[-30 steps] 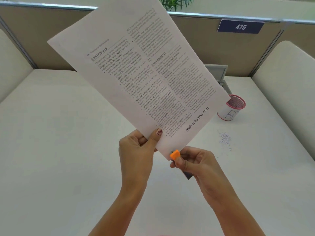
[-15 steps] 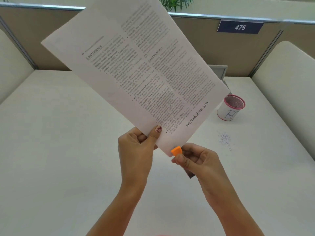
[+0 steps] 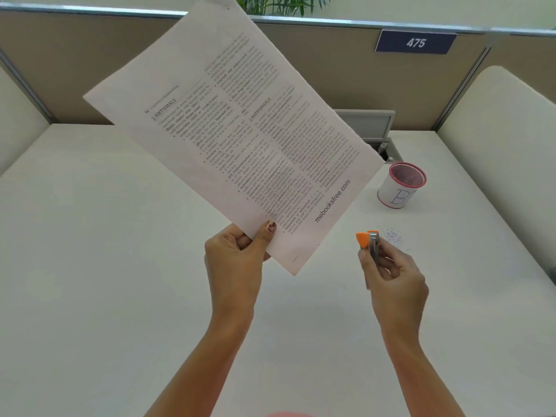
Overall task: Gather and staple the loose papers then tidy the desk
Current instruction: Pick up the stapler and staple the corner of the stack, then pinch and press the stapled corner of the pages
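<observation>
While the left hand (image 3: pixel 237 257) pinches the printed papers (image 3: pixel 234 136) aloft by their lower edge, the right hand (image 3: pixel 391 272) grips an orange stapler (image 3: pixel 368 243) clear of the corner. Recommend checking sheet alignment, then parking the stapler beside the mesh cup (image 3: pixel 401 186).

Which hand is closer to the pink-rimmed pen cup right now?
Right. The right hand, holding the orange stapler, is just in front of the pen cup. The left hand, pinching the papers, sits well off to the cup's left.
</observation>
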{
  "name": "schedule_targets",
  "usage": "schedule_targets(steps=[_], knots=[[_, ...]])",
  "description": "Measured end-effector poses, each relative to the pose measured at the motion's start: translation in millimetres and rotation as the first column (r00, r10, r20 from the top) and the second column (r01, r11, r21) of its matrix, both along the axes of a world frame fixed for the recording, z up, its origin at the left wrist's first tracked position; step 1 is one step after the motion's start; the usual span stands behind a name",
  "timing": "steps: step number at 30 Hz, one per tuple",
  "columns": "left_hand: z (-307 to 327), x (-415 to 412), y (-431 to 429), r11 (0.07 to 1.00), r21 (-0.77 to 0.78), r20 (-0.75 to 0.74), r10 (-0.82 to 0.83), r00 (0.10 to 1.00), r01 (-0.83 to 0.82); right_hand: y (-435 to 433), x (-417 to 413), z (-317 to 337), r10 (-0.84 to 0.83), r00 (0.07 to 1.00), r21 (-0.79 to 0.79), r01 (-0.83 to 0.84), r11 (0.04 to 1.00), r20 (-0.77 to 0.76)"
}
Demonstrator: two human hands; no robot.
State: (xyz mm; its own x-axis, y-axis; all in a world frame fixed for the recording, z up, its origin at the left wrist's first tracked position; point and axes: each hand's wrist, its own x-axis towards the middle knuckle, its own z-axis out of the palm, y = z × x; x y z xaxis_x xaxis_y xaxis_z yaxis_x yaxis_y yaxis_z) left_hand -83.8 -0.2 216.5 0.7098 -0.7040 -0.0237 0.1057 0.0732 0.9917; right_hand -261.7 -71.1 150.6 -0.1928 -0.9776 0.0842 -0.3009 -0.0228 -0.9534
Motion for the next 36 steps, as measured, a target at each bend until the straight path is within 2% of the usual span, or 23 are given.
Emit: schedule_targets(steps=[5, 8, 10, 14, 20, 26, 29, 31, 33, 36], knots=[[-0.9, 1.0, -2.0, 1.000, 0.000, -0.020, -0.011, 1.000, 0.011, -25.3, -23.2, -35.1, -0.167, 0.945, -0.139, 0.132, 0.981, -0.282], [-2.6, 0.9, -2.9, 1.000, 0.007, -0.032, -0.021, 0.999, 0.021, -37.6, -40.1, -64.1, -0.197, 0.872, -0.108, 0.166, 0.980, -0.447], [-3.8, 0.1, -2.5, 0.999, 0.017, -0.049, -0.029, 0.998, 0.030, -42.1, -50.0, -80.9, -0.213, 0.844, -0.072, 0.204, 0.976, -0.493], [-6.0, -0.1, -1.1, 0.999, 0.022, -0.072, -0.033, 0.997, 0.034, -43.9, -64.8, -100.0, -0.226, 0.816, -0.037, 0.245, 0.969, -0.532], [-7.1, -0.4, -2.1, 0.999, 0.033, -0.101, -0.036, 0.994, 0.040, -46.6, -77.6, -119.0, -0.222, 0.786, -0.065, 0.227, 0.972, -0.577], [-6.2, -1.2, -3.2, 0.998, 0.043, -0.114, -0.041, 0.993, 0.046, -41.3, -79.0, -126.6, -0.215, 0.807, -0.059, 0.219, 0.974, -0.550], [-5.2, -1.5, -3.3, 0.997, 0.046, -0.120, -0.050, 0.992, 0.056, -40.7, -79.1, -125.2, -0.228, 0.771, -0.111, 0.202, 0.973, -0.595], [-3.9, -2.1, -3.1, 0.997, 0.043, -0.123, -0.058, 0.991, 0.064, -39.6, -75.9, -114.6, -0.243, 0.761, -0.206, 0.147, 0.967, -0.601], [-2.3, -2.4, -3.2, 0.997, 0.041, -0.122, -0.067, 0.990, 0.072, -36.2, -65.7, -95.1, -0.196, 0.812, -0.287, 0.037, 0.957, -0.550], [-1.1, -2.1, -3.6, 0.995, 0.041, -0.132, -0.085, 0.988, 0.091, -25.5, -39.8, -57.8, -0.101, 0.847, -0.444, -0.169, 0.880, -0.522]])
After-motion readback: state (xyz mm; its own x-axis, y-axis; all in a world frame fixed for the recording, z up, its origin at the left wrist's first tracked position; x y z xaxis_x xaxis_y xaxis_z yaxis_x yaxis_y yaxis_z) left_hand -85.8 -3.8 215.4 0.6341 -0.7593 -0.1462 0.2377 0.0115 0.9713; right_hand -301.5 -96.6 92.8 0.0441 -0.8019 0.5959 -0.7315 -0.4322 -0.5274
